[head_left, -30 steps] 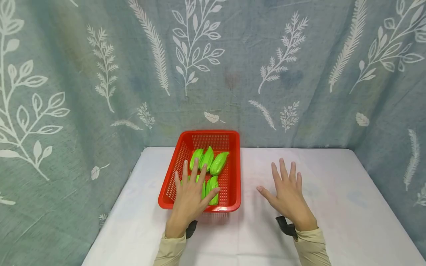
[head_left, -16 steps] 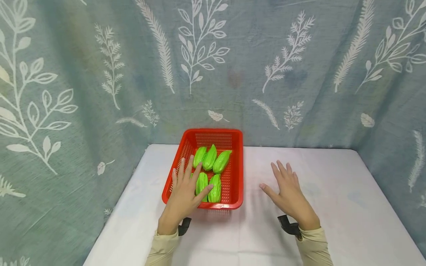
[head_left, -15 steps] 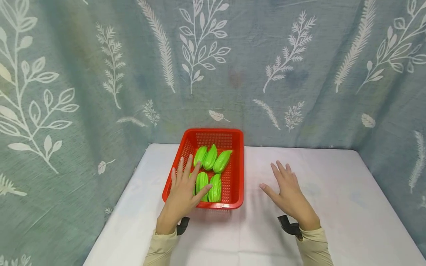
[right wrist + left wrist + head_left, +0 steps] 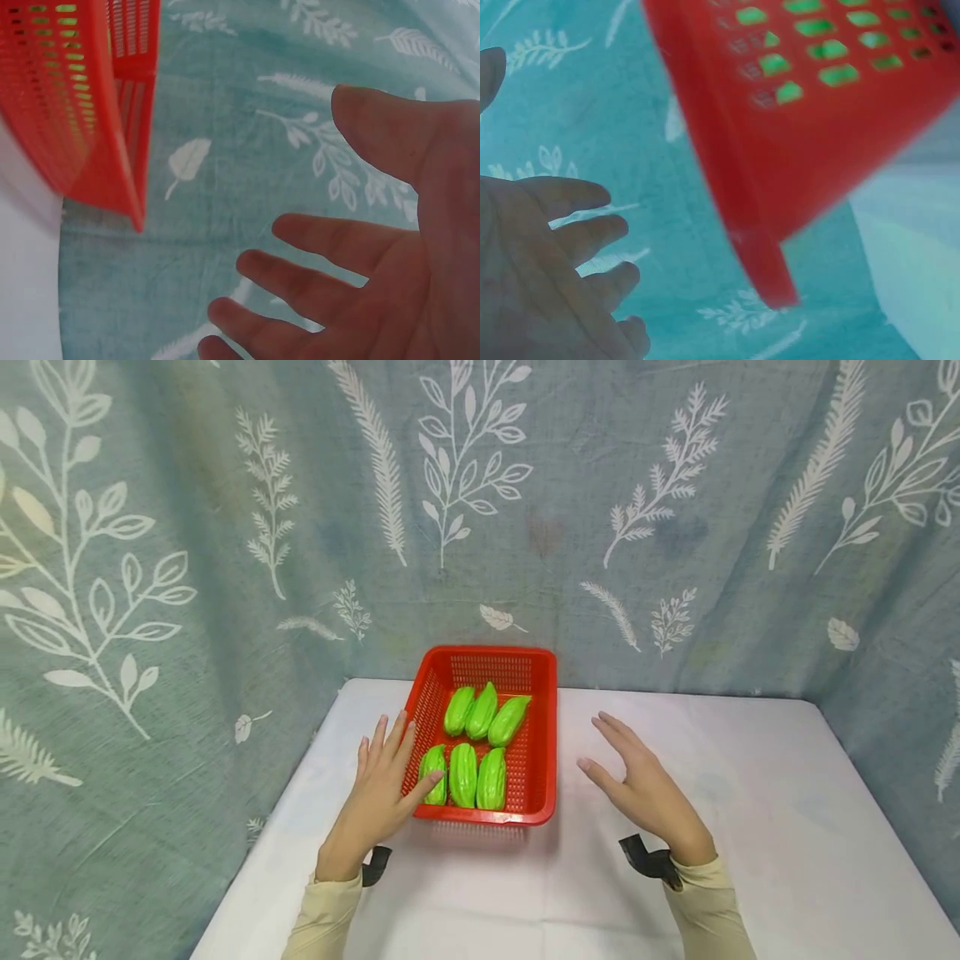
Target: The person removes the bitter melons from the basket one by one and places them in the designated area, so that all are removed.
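A red plastic basket [image 4: 540, 727] stands on the white table [image 4: 750, 827] against the back curtain. Several green ridged gourds [image 4: 463, 775] lie inside it in two rows. My left hand [image 4: 382, 789] hovers at the basket's left front corner, fingers straight, thumb tip over the rim near the leftmost gourd [image 4: 433, 768]. My right hand [image 4: 637, 785] is open over the table just right of the basket, touching nothing. The left wrist view shows the basket's red wall [image 4: 810, 127] close by and my left fingers [image 4: 570, 247] spread. In the right wrist view, the basket corner [image 4: 97, 127] is beside my open right palm [image 4: 390, 247].
A blue-grey curtain [image 4: 675, 527] printed with white leaves closes in the back and both sides of the table. Bare white tabletop stretches to the right of the basket and in front of it.
My left hand has slid left, off the gourds, to the basket's left front corner. My right hand has turned edge-on and lifted slightly. The head view has shifted a little.
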### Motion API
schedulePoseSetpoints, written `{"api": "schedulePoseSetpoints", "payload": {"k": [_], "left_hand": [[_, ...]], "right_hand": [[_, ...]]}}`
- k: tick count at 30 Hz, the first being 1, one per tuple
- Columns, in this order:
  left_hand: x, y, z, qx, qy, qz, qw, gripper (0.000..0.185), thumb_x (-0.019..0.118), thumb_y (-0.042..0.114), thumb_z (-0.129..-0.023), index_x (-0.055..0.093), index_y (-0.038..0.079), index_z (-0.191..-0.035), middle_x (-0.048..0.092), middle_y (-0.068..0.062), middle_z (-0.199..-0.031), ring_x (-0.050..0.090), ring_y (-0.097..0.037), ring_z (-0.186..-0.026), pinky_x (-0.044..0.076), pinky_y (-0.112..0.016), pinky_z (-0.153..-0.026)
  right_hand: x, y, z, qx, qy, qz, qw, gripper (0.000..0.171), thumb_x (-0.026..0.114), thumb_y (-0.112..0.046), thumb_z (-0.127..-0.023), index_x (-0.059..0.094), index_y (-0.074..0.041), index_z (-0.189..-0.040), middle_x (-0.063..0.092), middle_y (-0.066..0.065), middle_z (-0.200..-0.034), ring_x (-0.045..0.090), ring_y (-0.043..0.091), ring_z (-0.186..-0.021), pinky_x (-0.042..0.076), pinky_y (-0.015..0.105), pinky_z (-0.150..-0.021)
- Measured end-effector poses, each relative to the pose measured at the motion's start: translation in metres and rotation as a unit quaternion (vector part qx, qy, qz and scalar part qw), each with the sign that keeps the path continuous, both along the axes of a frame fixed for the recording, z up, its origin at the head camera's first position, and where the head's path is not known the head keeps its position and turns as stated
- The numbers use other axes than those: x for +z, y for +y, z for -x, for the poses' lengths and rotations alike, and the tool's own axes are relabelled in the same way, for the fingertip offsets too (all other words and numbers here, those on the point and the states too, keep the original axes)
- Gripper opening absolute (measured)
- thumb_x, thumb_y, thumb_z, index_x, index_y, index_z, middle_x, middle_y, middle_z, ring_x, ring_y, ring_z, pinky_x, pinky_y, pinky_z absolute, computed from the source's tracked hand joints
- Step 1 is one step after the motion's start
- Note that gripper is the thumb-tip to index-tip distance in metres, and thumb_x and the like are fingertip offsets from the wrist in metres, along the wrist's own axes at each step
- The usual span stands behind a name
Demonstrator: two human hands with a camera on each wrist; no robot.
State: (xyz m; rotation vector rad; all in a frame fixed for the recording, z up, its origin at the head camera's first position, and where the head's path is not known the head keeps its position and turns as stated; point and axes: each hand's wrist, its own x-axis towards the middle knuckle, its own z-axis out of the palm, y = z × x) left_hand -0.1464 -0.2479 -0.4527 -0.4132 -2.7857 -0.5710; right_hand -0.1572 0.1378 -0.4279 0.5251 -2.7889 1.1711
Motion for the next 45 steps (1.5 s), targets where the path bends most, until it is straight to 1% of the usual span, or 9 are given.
{"api": "schedulePoseSetpoints", "payload": {"k": [9,13,18,23,30,33,37,42,45], "left_hand": [[-0.010,-0.014,0.008,0.007,-0.031,0.016,0.9994,0.093,0.059,0.055,-0.099,0.022,0.000,-0.164,0.015,-0.019,-0.174,0.003,-0.044,-0.162,0.005,-0.072,-0.125],[-0.016,-0.020,0.011,0.006,-0.041,0.022,0.9989,0.095,0.058,0.059,-0.099,0.022,-0.001,-0.163,0.016,-0.020,-0.174,0.004,-0.044,-0.162,0.006,-0.071,-0.125],[-0.025,-0.026,0.015,0.009,-0.049,0.042,0.9979,0.097,0.058,0.061,-0.098,0.023,-0.002,-0.163,0.016,-0.020,-0.173,0.007,-0.044,-0.161,0.010,-0.071,-0.125],[-0.030,-0.030,0.016,0.011,-0.064,0.049,0.9967,0.098,0.057,0.062,-0.098,0.022,-0.004,-0.163,0.014,-0.021,-0.173,0.007,-0.044,-0.162,0.013,-0.070,-0.126],[-0.037,-0.031,0.017,0.011,-0.081,0.050,0.9954,0.101,0.058,0.063,-0.097,0.020,-0.004,-0.163,0.012,-0.021,-0.174,0.008,-0.043,-0.162,0.015,-0.067,-0.127],[-0.039,-0.032,0.018,0.012,-0.083,0.049,0.9952,0.106,0.059,0.066,-0.095,0.018,-0.003,-0.163,0.010,-0.019,-0.175,0.008,-0.041,-0.162,0.015,-0.065,-0.128],[-0.041,-0.032,0.018,0.012,-0.089,0.045,0.9950,0.112,0.060,0.071,-0.092,0.015,-0.001,-0.164,0.008,-0.017,-0.175,0.006,-0.037,-0.164,0.015,-0.062,-0.130],[-0.041,-0.032,0.017,0.012,-0.085,0.047,0.9952,0.113,0.061,0.071,-0.091,0.015,-0.002,-0.164,0.008,-0.017,-0.175,0.007,-0.037,-0.164,0.016,-0.061,-0.130],[-0.041,-0.033,0.016,0.013,-0.085,0.047,0.9952,0.113,0.061,0.071,-0.091,0.015,-0.002,-0.164,0.008,-0.017,-0.175,0.007,-0.036,-0.164,0.016,-0.060,-0.130]], "right_hand": [[0.015,-0.011,0.012,0.022,0.015,0.022,0.999,0.067,0.066,-0.039,-0.101,0.043,-0.010,-0.158,0.043,0.013,-0.163,0.039,0.037,-0.152,0.035,0.062,-0.122],[0.023,-0.018,0.021,0.029,0.016,0.030,0.999,0.066,0.066,-0.037,-0.101,0.045,-0.008,-0.156,0.047,0.014,-0.160,0.044,0.037,-0.149,0.040,0.061,-0.119],[0.033,-0.028,0.035,0.031,-0.005,0.056,0.998,0.063,0.065,-0.038,-0.102,0.047,-0.007,-0.154,0.051,0.016,-0.157,0.053,0.039,-0.142,0.048,0.058,-0.113],[0.038,-0.039,0.051,0.030,-0.034,0.075,0.996,0.065,0.063,-0.043,-0.102,0.047,-0.007,-0.155,0.050,0.016,-0.158,0.057,0.039,-0.139,0.050,0.056,-0.111],[0.041,-0.053,0.069,0.047,-0.062,0.100,0.992,0.067,0.062,-0.041,-0.103,0.044,-0.005,-0.156,0.050,0.017,-0.157,0.060,0.041,-0.135,0.054,0.053,-0.108],[0.040,-0.061,0.076,0.041,-0.067,0.098,0.992,0.067,0.061,-0.041,-0.103,0.044,-0.004,-0.156,0.051,0.019,-0.157,0.060,0.043,-0.133,0.055,0.054,-0.105],[0.037,-0.071,0.085,0.022,-0.084,0.087,0.992,0.068,0.060,-0.042,-0.103,0.044,-0.001,-0.155,0.051,0.019,-0.157,0.062,0.041,-0.131,0.056,0.053,-0.104],[0.033,-0.084,0.097,0.017,-0.108,0.080,0.991,0.069,0.060,-0.042,-0.103,0.043,0.000,-0.155,0.049,0.019,-0.158,0.064,0.038,-0.130,0.054,0.051,-0.108],[0.029,-0.092,0.104,0.010,-0.112,0.065,0.992,0.068,0.060,-0.042,-0.103,0.045,0.001,-0.154,0.050,0.020,-0.157,0.059,0.038,-0.136,0.049,0.053,-0.114]]}}
